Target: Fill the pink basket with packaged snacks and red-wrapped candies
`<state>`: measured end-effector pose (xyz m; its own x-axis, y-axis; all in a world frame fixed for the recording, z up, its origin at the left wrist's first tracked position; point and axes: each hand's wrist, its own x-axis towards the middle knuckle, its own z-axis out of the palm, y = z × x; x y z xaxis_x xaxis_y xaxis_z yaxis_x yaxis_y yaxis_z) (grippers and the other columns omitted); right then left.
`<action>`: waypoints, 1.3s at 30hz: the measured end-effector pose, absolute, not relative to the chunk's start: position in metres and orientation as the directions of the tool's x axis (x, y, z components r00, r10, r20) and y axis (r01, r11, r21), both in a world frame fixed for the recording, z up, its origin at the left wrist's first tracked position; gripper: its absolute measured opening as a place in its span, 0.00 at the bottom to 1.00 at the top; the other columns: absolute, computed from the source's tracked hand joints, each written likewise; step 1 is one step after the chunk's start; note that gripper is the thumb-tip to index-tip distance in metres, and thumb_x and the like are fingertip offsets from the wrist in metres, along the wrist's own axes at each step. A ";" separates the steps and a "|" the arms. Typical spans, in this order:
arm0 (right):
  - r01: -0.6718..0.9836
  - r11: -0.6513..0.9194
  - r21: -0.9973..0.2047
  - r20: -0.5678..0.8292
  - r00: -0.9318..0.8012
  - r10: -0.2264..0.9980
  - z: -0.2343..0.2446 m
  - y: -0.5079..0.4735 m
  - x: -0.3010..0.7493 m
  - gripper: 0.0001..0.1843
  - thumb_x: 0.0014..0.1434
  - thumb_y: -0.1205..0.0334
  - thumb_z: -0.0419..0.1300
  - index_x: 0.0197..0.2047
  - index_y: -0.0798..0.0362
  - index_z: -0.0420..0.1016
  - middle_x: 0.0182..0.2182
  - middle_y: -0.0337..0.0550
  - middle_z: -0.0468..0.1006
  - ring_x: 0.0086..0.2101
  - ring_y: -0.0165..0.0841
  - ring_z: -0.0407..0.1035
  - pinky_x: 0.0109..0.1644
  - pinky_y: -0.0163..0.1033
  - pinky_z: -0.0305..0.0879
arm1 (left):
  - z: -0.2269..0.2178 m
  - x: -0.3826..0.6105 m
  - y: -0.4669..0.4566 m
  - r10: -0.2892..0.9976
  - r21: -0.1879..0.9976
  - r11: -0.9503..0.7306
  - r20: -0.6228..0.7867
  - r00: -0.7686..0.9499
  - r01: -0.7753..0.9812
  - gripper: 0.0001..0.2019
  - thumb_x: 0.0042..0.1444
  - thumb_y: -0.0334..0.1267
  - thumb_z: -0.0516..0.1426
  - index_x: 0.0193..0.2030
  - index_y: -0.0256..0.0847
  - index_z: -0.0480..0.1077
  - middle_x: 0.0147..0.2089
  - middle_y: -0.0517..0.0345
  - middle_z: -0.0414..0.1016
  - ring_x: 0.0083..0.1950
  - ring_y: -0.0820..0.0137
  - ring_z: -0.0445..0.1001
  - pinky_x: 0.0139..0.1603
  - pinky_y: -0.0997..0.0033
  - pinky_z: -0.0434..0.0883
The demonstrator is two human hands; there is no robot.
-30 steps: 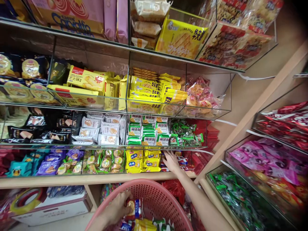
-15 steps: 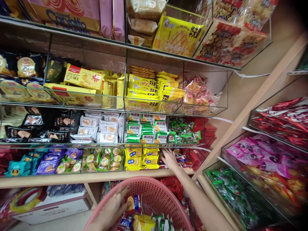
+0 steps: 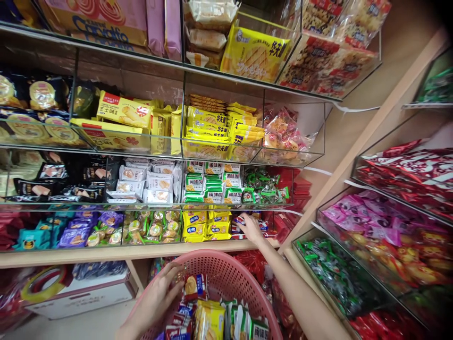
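the glass shelf [image 3: 159, 206] hangs low over the red packets [image 3: 281, 226], leaving seemingly only a narrow gap.

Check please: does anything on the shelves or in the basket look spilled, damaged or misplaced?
Nothing looks spilled or torn. Only one yellow biscuit box lies slanted on top of its stack in the second shelf row, and the packets in the pink basket form a loose heap.

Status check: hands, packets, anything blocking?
Left hand open at pink basket rim, beside red-blue packet. Right hand on shelf packets, grip unclear. Glass shelf close above right hand.
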<state>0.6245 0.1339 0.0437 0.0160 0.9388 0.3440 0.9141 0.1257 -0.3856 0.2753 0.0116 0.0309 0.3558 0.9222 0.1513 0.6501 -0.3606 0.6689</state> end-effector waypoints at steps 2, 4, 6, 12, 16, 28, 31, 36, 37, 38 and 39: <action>0.890 0.116 -0.440 0.377 0.066 0.924 0.049 0.125 0.630 0.12 0.56 0.56 0.53 0.40 0.53 0.68 0.35 0.46 0.76 0.37 0.37 0.68 0.40 0.38 0.58 | 0.033 0.274 0.010 0.925 0.667 -0.352 0.144 0.350 0.656 0.17 0.56 0.46 0.49 0.50 0.48 0.68 0.56 0.55 0.67 0.56 0.62 0.67 0.57 0.64 0.65; 0.863 0.107 -0.494 0.403 0.118 0.907 0.055 0.112 0.637 0.14 0.56 0.52 0.52 0.40 0.54 0.67 0.34 0.46 0.75 0.35 0.37 0.68 0.39 0.38 0.59 | 0.037 0.272 0.009 0.929 0.675 -0.338 0.127 0.349 0.656 0.18 0.57 0.47 0.49 0.51 0.47 0.67 0.56 0.54 0.67 0.55 0.63 0.68 0.56 0.64 0.65; 0.838 0.107 -0.536 0.420 0.154 0.894 0.060 0.093 0.642 0.16 0.56 0.50 0.52 0.40 0.54 0.66 0.34 0.46 0.75 0.35 0.36 0.68 0.39 0.38 0.60 | 0.043 0.272 0.008 0.930 0.685 -0.329 0.116 0.349 0.650 0.18 0.57 0.47 0.48 0.51 0.46 0.66 0.55 0.53 0.66 0.54 0.63 0.69 0.56 0.64 0.64; 0.381 0.154 -0.912 0.279 0.300 0.912 0.069 0.026 0.609 0.18 0.48 0.49 0.61 0.37 0.53 0.68 0.33 0.42 0.75 0.34 0.34 0.68 0.40 0.38 0.62 | 0.057 0.279 0.007 0.933 0.754 -0.313 0.129 0.336 0.578 0.17 0.57 0.47 0.48 0.48 0.43 0.68 0.50 0.51 0.69 0.48 0.64 0.70 0.51 0.65 0.65; -0.071 -0.108 -0.992 -0.117 0.124 0.985 0.065 -0.006 0.553 0.19 0.45 0.50 0.64 0.37 0.52 0.69 0.35 0.41 0.76 0.35 0.33 0.68 0.36 0.36 0.64 | 0.066 0.294 0.003 0.946 0.854 -0.237 0.094 0.310 0.464 0.17 0.56 0.48 0.49 0.45 0.41 0.70 0.46 0.53 0.74 0.47 0.64 0.71 0.49 0.67 0.66; -0.130 -0.362 -0.923 -0.351 -0.099 0.931 0.051 -0.011 0.476 0.17 0.43 0.50 0.65 0.31 0.51 0.66 0.29 0.33 0.71 0.30 0.27 0.66 0.31 0.32 0.61 | 0.048 0.315 0.002 0.952 0.989 0.135 -0.146 0.268 0.060 0.25 0.44 0.53 0.59 0.43 0.34 0.69 0.29 0.57 0.74 0.33 0.68 0.71 0.35 0.71 0.66; -0.002 -0.337 -0.942 -0.336 -0.050 0.941 0.042 -0.009 0.475 0.17 0.46 0.48 0.61 0.28 0.52 0.64 0.25 0.32 0.67 0.27 0.27 0.64 0.28 0.31 0.60 | 0.037 0.316 0.007 0.968 0.989 0.137 -0.147 0.203 0.063 0.25 0.39 0.52 0.62 0.39 0.34 0.68 0.26 0.61 0.71 0.29 0.71 0.69 0.32 0.72 0.65; 0.158 -0.293 -0.943 -0.293 0.029 0.956 0.029 -0.005 0.476 0.15 0.47 0.49 0.60 0.28 0.53 0.67 0.23 0.33 0.66 0.24 0.26 0.60 0.24 0.31 0.54 | 0.026 0.318 0.008 0.991 0.973 0.017 -0.047 0.128 0.229 0.20 0.43 0.51 0.59 0.34 0.35 0.66 0.26 0.61 0.68 0.28 0.73 0.66 0.30 0.73 0.64; 0.173 -0.287 -0.942 -0.285 0.032 0.958 0.026 -0.004 0.477 0.15 0.47 0.49 0.60 0.29 0.53 0.68 0.23 0.33 0.67 0.24 0.26 0.60 0.25 0.31 0.53 | 0.024 0.318 0.008 0.991 0.962 -0.004 -0.032 0.127 0.273 0.19 0.44 0.50 0.59 0.34 0.35 0.66 0.26 0.61 0.68 0.28 0.72 0.66 0.30 0.72 0.64; 0.187 -0.280 -0.942 -0.279 0.033 0.960 0.023 -0.003 0.477 0.15 0.47 0.49 0.60 0.30 0.53 0.68 0.23 0.33 0.67 0.24 0.27 0.60 0.25 0.31 0.54 | 0.022 0.317 0.008 0.992 0.947 -0.021 -0.019 0.122 0.319 0.18 0.45 0.50 0.58 0.35 0.36 0.66 0.27 0.61 0.69 0.29 0.72 0.67 0.30 0.72 0.64; 0.203 -0.274 -0.940 -0.273 0.034 0.962 0.020 -0.002 0.477 0.15 0.48 0.50 0.60 0.31 0.54 0.69 0.23 0.34 0.68 0.24 0.27 0.61 0.26 0.32 0.54 | 0.019 0.317 0.008 0.993 0.929 -0.037 -0.006 0.115 0.368 0.17 0.46 0.49 0.57 0.36 0.36 0.66 0.27 0.60 0.69 0.29 0.71 0.68 0.31 0.71 0.64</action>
<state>0.4771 -0.0019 0.0197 0.0337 0.9616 -0.2725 0.2029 -0.2736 -0.9402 0.3170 0.0079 0.0187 0.1149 0.9934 -0.0064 0.3679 -0.0366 0.9291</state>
